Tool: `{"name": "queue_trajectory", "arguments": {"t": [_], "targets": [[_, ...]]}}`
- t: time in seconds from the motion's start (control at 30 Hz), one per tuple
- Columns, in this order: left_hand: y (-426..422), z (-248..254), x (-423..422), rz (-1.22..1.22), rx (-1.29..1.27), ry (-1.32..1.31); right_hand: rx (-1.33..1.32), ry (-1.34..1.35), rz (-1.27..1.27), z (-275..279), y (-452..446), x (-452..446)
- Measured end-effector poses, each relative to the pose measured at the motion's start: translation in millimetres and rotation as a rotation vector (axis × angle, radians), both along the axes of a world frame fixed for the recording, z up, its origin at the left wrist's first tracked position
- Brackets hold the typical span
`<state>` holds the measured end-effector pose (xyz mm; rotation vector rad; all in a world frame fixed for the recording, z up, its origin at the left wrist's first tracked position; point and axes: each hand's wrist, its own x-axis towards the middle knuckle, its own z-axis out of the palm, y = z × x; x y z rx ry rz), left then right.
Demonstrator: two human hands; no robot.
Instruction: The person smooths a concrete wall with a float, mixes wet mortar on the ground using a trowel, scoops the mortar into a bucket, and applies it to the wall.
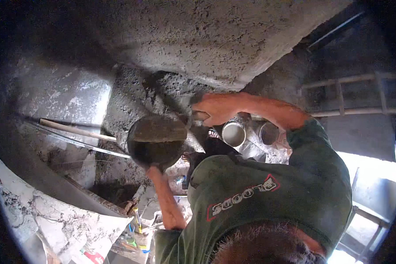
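My left hand point(155, 171) grips the near rim of a dark round mortar pan point(156, 154), which is tilted. A flat grey trowel point(160, 133) lies across the upper half of the pan, its outline blurred. My right hand point(209, 111) is closed around what looks like the trowel's handle, just right of the pan. Part of that hold is hidden by the fingers. Rough, freshly plastered wall point(207, 48) rises in front of both hands.
Two round buckets, one pale-rimmed point(234, 133) and one darker point(268, 133), stand right of my feet. A wooden strip point(77, 130) and a metal strip lie at the left. Loose tools point(137, 220) lie at the lower left. Wooden rails point(343, 112) cross the right side.
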<state>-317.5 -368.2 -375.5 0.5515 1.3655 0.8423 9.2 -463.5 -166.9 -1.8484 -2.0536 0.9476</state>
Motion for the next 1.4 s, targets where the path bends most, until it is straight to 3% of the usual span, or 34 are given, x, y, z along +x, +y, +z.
{"name": "queue_trajectory", "arguments": {"t": [0.07, 0.1, 0.2, 0.27, 0.33, 0.37, 0.4, 0.47, 0.5, 0.53, 0.6, 0.63, 0.73, 0.77, 0.8, 0.87, 0.93, 0.97, 1.07, 1.1, 1.13, 1.17, 1.23, 1.3, 1.33, 1.4], "targets": [[1.6, -29.9, -40.0, 0.123, 0.059, -0.102, -0.153, 0.238, 0.087, -21.9, 11.4, 28.4], [-3.4, -24.0, -48.4, 0.163, 0.08, -0.079, -0.43, 0.49, -0.209, -17.6, 13.0, 52.7], [-20.9, 6.2, -67.3, 0.202, 0.078, 0.042, -0.25, 0.88, -0.81, -108.2, -2.6, 125.3], [-21.2, 16.0, -74.1, 0.212, 0.094, 0.011, -0.206, 1.123, -1.034, -143.0, -30.1, 91.7], [-25.1, 19.3, -70.3, 0.235, 0.112, -0.086, -0.295, 1.261, -1.099, -156.5, -37.2, 39.5], [-34.0, 8.6, -78.1, 0.238, 0.196, 0.093, -0.356, 1.31, -1.116, -164.9, -36.7, 17.6], [-28.1, 19.8, -60.6, 0.28, 0.078, 0.2, -0.374, 1.31, -1.085, -176.7, -27.4, 8.2], [-25.9, 6.5, -59.3, 0.283, 0.128, 0.184, -0.287, 0.929, -0.768, -185.6, 0.9, -2.5], [-27.7, -5.4, -56.4, 0.255, 0.167, 0.164, 0.184, 0.097, -0.451, -182.1, 17.7, -5.0], [-27.9, -13.6, -47.8, 0.229, 0.203, 0.139, 0.196, 0.077, -0.397, -155.1, 37.9, -8.6], [-30.9, 17.5, -12.2, 0.197, 0.285, 0.048, -0.064, -0.294, 0.108, -82.2, 64.5, -29.9], [-28.2, 26.5, 1.8, 0.183, 0.263, 0.019, 0.102, -0.398, 0.207, -71.2, 70.4, -38.2], [-22.8, 42.1, 38.5, 0.127, 0.15, -0.048, 0.236, -0.566, 0.372, -112.5, 100.8, -46.1], [-20.2, 10.0, 40.0, 0.053, 0.244, 0.006, 0.274, -0.614, 0.488, -68.7, 97.2, -59.1], [-17.7, -21.1, 41.6, -0.012, 0.34, 0.06, 0.269, -0.62, 0.508, -76.5, 96.5, -62.2], [-13.7, 59.0, 72.2, -0.005, 0.443, 0.109, 0.048, -0.631, 0.567, -102.0, 84.0, -63.8], [-13.8, 24.4, 70.8, -0.043, 0.531, 0.228, -0.114, -0.669, 0.505, -53.9, 84.1, -52.1], [-11.3, 10.7, 72.8, -0.084, 0.654, 0.338, -0.04, -0.694, 0.422, -54.5, 83.7, -36.1], [-9.7, 56.2, 86.3, -0.017, 0.525, 0.132, 0.085, -0.72, 0.331, -40.8, 81.0, -0.8], [-10.3, 71.2, 86.0, -0.139, 0.494, 0.287, 0.093, -0.732, 0.322, -59.7, 80.6, 12.8], [-9.3, 73.2, 85.9, -0.267, 0.455, 0.44, 0.1, -0.74, 0.318, -80.5, 76.2, 17.3], [-1.8, 28.6, 94.8, -0.196, 0.534, 0.435, 0.074, -0.706, 0.336, -91.8, 71.8, 5.1], [-9.9, 2.4, 90.1, -0.128, 0.597, 0.45, -0.286, -0.593, 0.327, -104.1, 73.1, -24.1], [-4.1, 56.2, 89.9, -0.208, 0.641, 0.453, -0.237, -0.42, 0.24, -122.4, 63.7, -30.4], [-1.6, 55.4, 84.4, -0.209, 0.639, 0.461, -0.181, -0.267, 0.136, -126.5, 60.7, -32.2], [6.7, 53.0, 75.4, -0.127, 0.507, 0.277, -0.142, -0.211, 0.056, -102.0, 52.3, -45.1]]}}
